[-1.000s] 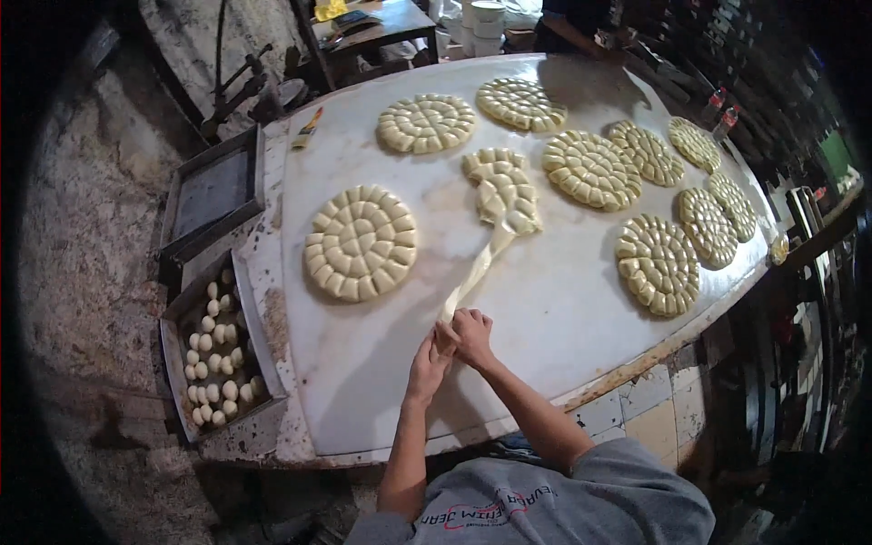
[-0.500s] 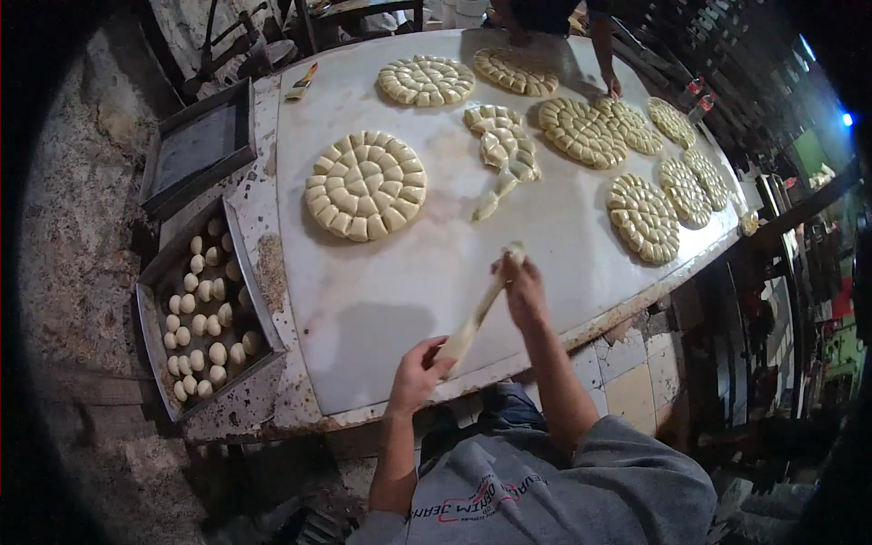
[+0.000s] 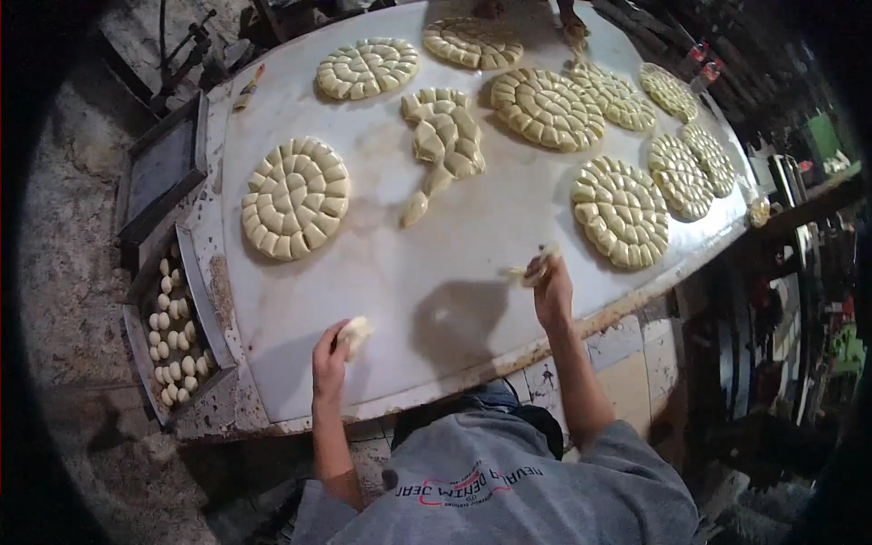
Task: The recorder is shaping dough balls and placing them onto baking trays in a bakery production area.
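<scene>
Over the near left of the white tabletop, my left hand (image 3: 327, 359) has its fingers closed round a pale piece of dough (image 3: 359, 334). Farther right and a little higher, my right hand (image 3: 555, 295) grips another bit of dough (image 3: 543, 262), with a thin end sticking out on its left side. The two hands are wide apart. Ahead of them lies an uneven, lumpy length of dough (image 3: 447, 136), tapering to a narrow tail. A round slab of dough (image 3: 295, 198), cut into segments, rests at the left.
Several more scored dough rounds (image 3: 547, 109) cover the table's far and right parts. A metal tray (image 3: 207, 295) of small dough balls stands at the left, behind it a dark tray (image 3: 162, 173). A brush (image 3: 249, 88) lies far left. Another person's hand (image 3: 573, 25) reaches in from the far side.
The stretched dough strip between my hands has come apart into two pieces. My left hand has moved left, my right hand slightly right. The view has shifted too.
</scene>
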{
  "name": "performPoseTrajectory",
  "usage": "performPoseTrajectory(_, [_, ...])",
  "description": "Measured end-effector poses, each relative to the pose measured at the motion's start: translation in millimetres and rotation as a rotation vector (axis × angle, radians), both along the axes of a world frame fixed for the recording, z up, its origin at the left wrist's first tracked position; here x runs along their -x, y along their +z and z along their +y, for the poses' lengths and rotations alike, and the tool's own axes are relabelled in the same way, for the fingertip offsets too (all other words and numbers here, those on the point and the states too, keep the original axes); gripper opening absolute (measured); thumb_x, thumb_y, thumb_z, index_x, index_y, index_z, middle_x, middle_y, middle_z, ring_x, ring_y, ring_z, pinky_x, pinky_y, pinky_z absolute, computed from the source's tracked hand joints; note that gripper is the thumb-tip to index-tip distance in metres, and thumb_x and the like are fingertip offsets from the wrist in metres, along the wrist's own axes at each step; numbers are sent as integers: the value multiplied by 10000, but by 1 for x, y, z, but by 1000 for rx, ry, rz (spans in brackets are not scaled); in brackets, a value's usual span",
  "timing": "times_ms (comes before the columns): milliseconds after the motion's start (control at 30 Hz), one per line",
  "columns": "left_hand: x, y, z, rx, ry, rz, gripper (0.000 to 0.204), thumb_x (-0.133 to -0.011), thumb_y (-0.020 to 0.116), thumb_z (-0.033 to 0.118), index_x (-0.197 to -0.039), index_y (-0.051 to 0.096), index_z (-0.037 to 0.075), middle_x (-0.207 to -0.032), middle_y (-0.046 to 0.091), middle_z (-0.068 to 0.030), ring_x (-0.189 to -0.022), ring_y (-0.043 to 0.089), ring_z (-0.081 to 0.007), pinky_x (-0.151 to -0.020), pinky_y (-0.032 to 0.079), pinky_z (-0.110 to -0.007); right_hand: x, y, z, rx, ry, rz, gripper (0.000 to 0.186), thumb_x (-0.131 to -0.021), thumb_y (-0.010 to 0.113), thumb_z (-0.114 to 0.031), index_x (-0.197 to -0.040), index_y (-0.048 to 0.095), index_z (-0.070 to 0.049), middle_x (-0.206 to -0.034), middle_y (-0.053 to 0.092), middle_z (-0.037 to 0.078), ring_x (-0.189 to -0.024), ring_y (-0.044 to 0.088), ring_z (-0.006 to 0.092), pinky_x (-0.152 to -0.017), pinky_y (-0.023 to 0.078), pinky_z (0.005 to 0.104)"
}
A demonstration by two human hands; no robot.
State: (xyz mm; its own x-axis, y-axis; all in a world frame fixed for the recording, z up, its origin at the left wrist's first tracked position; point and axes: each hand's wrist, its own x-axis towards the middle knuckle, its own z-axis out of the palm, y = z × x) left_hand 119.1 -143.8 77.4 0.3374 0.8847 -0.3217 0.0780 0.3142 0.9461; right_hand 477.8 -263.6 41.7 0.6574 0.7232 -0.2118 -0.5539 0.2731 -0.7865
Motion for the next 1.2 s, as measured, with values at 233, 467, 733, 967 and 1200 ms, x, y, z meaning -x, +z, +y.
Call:
performPoseTrajectory(233, [-18, -40, 45, -946, -113, 1125, 453, -667, 752, 326, -938, 507, 57, -948, 536, -113, -911, 492, -310, -830, 391, -412, -67, -33, 19, 711, 179, -1886, 478, -741, 642, -366, -1069, 511, -43, -1075, 460, 160, -1032, 402, 326, -901, 327, 433])
performPoseTrajectory(467, [-138, -67, 42, -791, 179, 966, 125, -703, 636, 159, -704, 555, 64, -874, 576, -110, -810, 530, -304, -732, 422, -422, 29, -35, 99, 645, 233, -1566, 206, -745, 615, -148, -904, 545, -36, -960, 533, 141, -979, 462, 346, -887, 359, 441])
performPoseTrajectory(733, [20, -79, 0, -848, 308, 1322, 137, -700, 633, 141, -763, 562, 43, -805, 534, -161, -797, 496, -345, -714, 409, -476, -44, -33, -10, 611, 291, -1710, 247, -671, 632, -82, -911, 576, -70, -956, 563, 131, -907, 489, 370, -844, 388, 464])
performPoseTrajectory(967, [-54, -91, 103, -561, 646, 949, 57, -666, 605, 76, -641, 579, 32, -704, 596, -193, -722, 569, -351, -688, 448, -407, -30, -50, 107, 773, 61, -1628, 130, -778, 541, -148, -823, 580, -32, -911, 563, 132, -901, 492, 328, -830, 383, 430])
performPoseTrajectory(1200, [68, -78, 11, -957, 309, 1057, 89, -699, 609, 108, -744, 536, 84, -836, 537, -130, -794, 512, -337, -656, 412, -441, 11, -49, 13, 515, 108, -1785, 82, -797, 566, -121, -809, 549, -42, -910, 545, 106, -933, 486, 300, -818, 378, 396])
